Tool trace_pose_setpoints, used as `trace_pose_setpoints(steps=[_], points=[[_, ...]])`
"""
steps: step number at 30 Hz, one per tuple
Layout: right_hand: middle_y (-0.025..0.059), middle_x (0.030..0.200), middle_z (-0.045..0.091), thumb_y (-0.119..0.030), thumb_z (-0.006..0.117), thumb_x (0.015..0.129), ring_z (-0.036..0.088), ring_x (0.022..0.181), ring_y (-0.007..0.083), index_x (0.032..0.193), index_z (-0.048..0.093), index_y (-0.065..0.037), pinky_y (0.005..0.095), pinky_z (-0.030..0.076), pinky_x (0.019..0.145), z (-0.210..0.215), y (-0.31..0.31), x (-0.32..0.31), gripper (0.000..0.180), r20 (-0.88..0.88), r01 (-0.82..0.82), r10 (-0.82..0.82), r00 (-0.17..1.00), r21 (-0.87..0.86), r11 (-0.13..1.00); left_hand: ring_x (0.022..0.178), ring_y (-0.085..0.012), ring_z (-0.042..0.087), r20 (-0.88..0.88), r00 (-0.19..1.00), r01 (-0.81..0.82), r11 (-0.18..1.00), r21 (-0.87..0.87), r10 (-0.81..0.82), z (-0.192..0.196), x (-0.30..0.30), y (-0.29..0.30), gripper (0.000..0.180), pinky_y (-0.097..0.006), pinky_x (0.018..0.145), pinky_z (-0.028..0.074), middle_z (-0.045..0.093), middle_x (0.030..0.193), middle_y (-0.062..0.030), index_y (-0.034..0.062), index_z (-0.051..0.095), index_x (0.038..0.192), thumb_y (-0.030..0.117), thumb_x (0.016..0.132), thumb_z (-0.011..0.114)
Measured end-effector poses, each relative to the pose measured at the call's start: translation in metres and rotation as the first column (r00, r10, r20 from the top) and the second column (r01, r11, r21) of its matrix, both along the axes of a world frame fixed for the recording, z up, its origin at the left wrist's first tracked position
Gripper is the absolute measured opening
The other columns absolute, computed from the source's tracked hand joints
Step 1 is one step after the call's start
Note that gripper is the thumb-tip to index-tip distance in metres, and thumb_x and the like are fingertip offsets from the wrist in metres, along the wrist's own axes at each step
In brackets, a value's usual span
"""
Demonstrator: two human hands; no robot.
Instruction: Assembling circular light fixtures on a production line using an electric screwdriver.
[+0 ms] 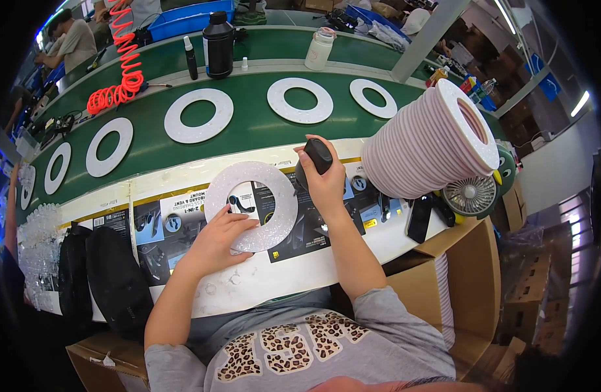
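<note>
A flat white speckled ring (pixel 282 212) lies in front of me on the printed sheets covering the bench. My left hand (pixel 225 238) rests on the ring's left side, fingers stretched out over its inner edge and the hole. Just beyond the ring's right edge, my right hand (pixel 330 179) grips a black rounded handheld object (pixel 318 157), its exact kind unclear. A tall leaning stack of white rings (pixel 415 144) stands to the right of that hand.
Several white rings (pixel 199 116) lie spaced along the green conveyor belt (pixel 248 98). Behind them stand a black bottle (pixel 218 49) and a white jar (pixel 320 49). A small fan (pixel 470 195) and a phone (pixel 418 219) sit at right; black pouches (pixel 117 271) lie left.
</note>
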State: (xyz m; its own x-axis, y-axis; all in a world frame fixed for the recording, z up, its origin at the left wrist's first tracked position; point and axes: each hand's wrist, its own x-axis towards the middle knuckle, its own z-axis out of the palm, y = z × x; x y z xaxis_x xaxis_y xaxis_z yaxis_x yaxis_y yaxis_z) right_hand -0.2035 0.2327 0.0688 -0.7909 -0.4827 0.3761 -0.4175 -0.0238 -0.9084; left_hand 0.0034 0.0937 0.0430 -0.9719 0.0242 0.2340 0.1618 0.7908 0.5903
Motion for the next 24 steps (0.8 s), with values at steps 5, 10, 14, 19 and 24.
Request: trace_pose_setpoints(steps=[5, 10, 14, 19, 24], points=[[0.0085, 0.093, 0.068, -0.015, 0.062, 0.090, 0.062, 0.090, 0.0128, 0.114, 0.054, -0.001, 0.0249, 0.046, 0.083, -0.001, -0.001, -0.001, 0.029, 0.000, 0.003, -0.003, 1.000, -0.008, 1.000, 0.113, -0.0235, 0.054, 0.009, 1.000, -0.003, 1.000, -0.007, 0.004, 0.001, 0.000, -0.001, 0.057, -0.046, 0.110, 0.031, 0.061, 0.112, -0.0080, 0.0108, 0.057, 0.117, 0.018, 0.064, 0.078], [0.0085, 0.094, 0.068, -0.014, 0.063, 0.089, 0.061, 0.089, 0.0124, 0.114, 0.054, -0.001, 0.0245, 0.046, 0.082, -0.002, -0.001, -0.002, 0.030, -0.005, 0.009, -0.009, 1.000, -0.016, 1.000, 0.112, -0.0235, 0.054, -0.004, 1.000, 0.002, 1.000, 0.007, -0.002, -0.001, 0.000, -0.001, 0.058, -0.047, 0.110, 0.030, 0.061, 0.111, -0.0081, 0.0108, 0.057, 0.117, 0.018, 0.063, 0.078], [0.0082, 0.093, 0.068, -0.012, 0.063, 0.088, 0.061, 0.088, 0.0121, 0.114, 0.054, -0.001, 0.0243, 0.046, 0.082, -0.001, 0.000, -0.002, 0.030, 0.012, 0.002, -0.001, 1.000, -0.038, 0.999, 0.112, -0.0236, 0.055, 0.007, 1.000, 0.000, 1.000, 0.010, 0.000, -0.001, 0.000, -0.002, 0.058, -0.047, 0.110, 0.030, 0.061, 0.112, -0.0084, 0.0107, 0.058, 0.116, 0.018, 0.063, 0.078], [0.0068, 0.089, 0.067, -0.007, 0.063, 0.086, 0.060, 0.087, 0.0108, 0.111, 0.055, -0.001, 0.0239, 0.047, 0.079, 0.007, 0.002, 0.006, 0.028, -0.006, 0.002, -0.003, 1.000, -0.071, 0.998, 0.112, -0.0231, 0.054, 0.011, 1.000, 0.003, 1.000, 0.007, -0.004, 0.000, 0.002, -0.003, 0.058, -0.047, 0.111, 0.029, 0.061, 0.112, -0.0086, 0.0110, 0.058, 0.116, 0.017, 0.062, 0.078], [0.0050, 0.085, 0.065, -0.008, 0.067, 0.082, 0.059, 0.081, 0.0098, 0.107, 0.055, -0.001, 0.0231, 0.047, 0.075, 0.008, 0.002, 0.009, 0.028, -0.064, -0.021, 0.011, 0.998, -0.161, 0.987, 0.113, -0.0227, 0.054, 0.006, 1.000, 0.017, 1.000, 0.010, -0.017, 0.003, 0.002, -0.002, 0.056, -0.048, 0.111, 0.028, 0.061, 0.112, -0.0081, 0.0113, 0.058, 0.115, 0.017, 0.062, 0.076]])
